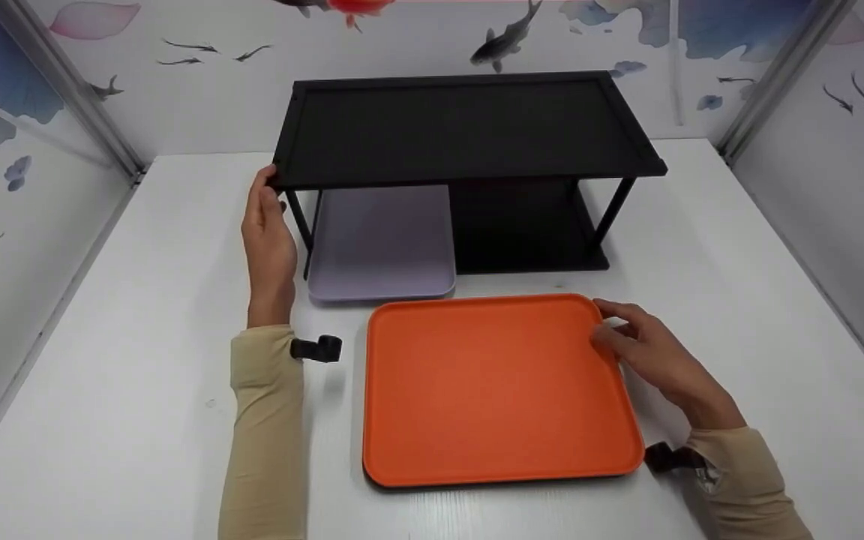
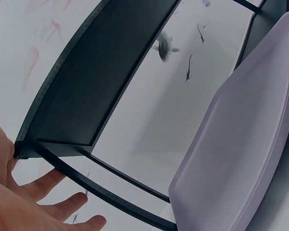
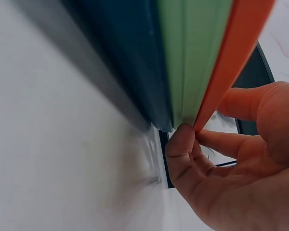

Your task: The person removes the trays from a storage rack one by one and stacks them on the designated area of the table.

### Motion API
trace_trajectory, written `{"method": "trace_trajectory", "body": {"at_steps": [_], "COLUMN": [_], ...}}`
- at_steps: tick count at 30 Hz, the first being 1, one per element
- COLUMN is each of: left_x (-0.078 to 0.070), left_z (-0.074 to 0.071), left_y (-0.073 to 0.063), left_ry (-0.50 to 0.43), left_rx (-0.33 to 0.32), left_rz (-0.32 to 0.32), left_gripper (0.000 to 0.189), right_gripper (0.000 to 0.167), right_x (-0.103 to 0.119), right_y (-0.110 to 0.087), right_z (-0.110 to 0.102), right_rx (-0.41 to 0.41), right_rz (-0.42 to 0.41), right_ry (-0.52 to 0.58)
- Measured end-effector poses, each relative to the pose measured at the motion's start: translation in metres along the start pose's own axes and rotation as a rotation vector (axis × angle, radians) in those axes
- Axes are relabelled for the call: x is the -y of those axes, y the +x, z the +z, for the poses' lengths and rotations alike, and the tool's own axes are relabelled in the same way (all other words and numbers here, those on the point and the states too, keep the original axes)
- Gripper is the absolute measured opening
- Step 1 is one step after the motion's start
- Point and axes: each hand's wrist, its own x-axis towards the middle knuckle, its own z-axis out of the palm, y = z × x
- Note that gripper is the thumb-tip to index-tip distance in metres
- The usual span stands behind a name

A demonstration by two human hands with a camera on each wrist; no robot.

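Observation:
A black two-level rack (image 1: 462, 127) stands at the back. My left hand (image 1: 267, 240) is at its front left corner, thumb and index fingertip on the upper shelf's edge and the other fingers (image 2: 70, 204) spread beside the post. On the rack's lower level lies a lilac tray (image 1: 383, 244), its front end jutting out. An orange tray (image 1: 492, 390) tops a stack in front, with a light green edge (image 3: 192, 57) and a dark blue tray (image 3: 120, 48) under it. My right hand (image 1: 653, 360) pinches the orange tray's right rim near the far corner, one fingertip against the green edge.
The white table (image 1: 124, 360) runs out on both sides of the trays. White panels (image 1: 214, 97) with painted fish and petals enclose the back and sides. A small black wrist camera (image 1: 319, 349) sticks out from the left sleeve (image 1: 263, 442), close to the orange tray's left edge.

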Motion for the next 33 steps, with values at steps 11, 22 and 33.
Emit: {"method": "trace_trajectory", "body": {"at_steps": [11,22,33], "left_x": [-0.002,0.027,0.031], "left_z": [0.0,-0.004,-0.005], "left_y": [-0.001,0.015,0.017], "left_ry": [0.008,0.032,0.02], "left_rx": [0.003,-0.016,-0.009], "left_rz": [0.001,0.019,0.015], "left_gripper": [0.048,0.048,0.049], "right_gripper": [0.065,0.06,0.057], "right_x": [0.005,0.032,0.082], "right_y": [0.0,-0.008,-0.011], "right_z": [0.0,-0.002,-0.011], "right_rx": [-0.019,-0.116,-0.028], "right_rz": [0.011,-0.074,-0.15], "right_ry": [0.043,0.127,0.125]}}
